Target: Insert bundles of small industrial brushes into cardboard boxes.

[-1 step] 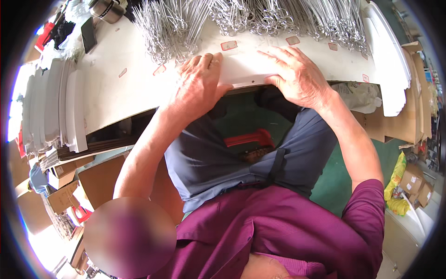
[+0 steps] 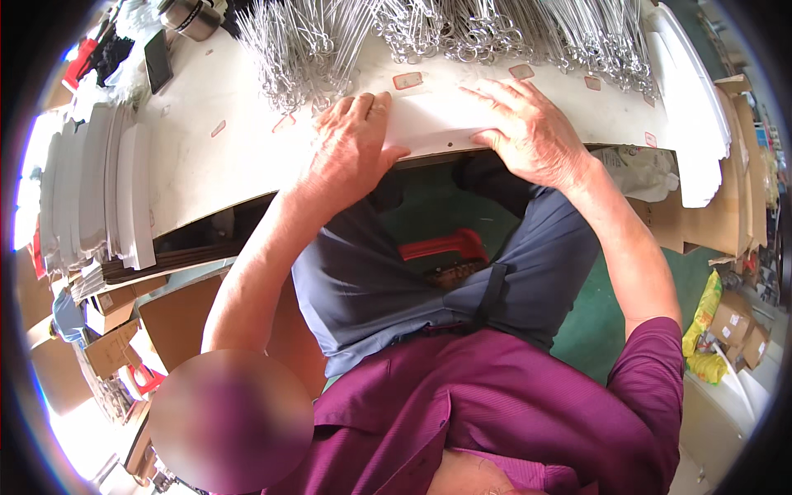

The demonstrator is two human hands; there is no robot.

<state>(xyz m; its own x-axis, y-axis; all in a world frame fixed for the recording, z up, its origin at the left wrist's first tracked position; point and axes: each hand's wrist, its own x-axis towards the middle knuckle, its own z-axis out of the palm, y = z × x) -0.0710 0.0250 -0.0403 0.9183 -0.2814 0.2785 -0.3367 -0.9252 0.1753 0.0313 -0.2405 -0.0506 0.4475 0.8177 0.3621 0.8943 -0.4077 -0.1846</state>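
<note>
A white card (image 2: 431,122) lies along the near edge of the table between my two hands. My left hand (image 2: 351,153) grips its left part, fingers bent over the top and thumb at the front edge. On the other side, my right hand (image 2: 532,136) has its fingers stretched over the card and its thumb at the edge, holding it there. Both palms hide much of the card, so its full outline cannot be made out. Beyond my fingers lie several bundles of thin metal skewers (image 2: 450,33), their looped ends toward me.
Stacked white card strips (image 2: 92,190) stand at the table's left end, and more white sheets (image 2: 697,107) at the right. A dark phone (image 2: 157,62) and a metal cup (image 2: 190,18) sit at the far left. Cardboard boxes (image 2: 177,318) fill the space below left.
</note>
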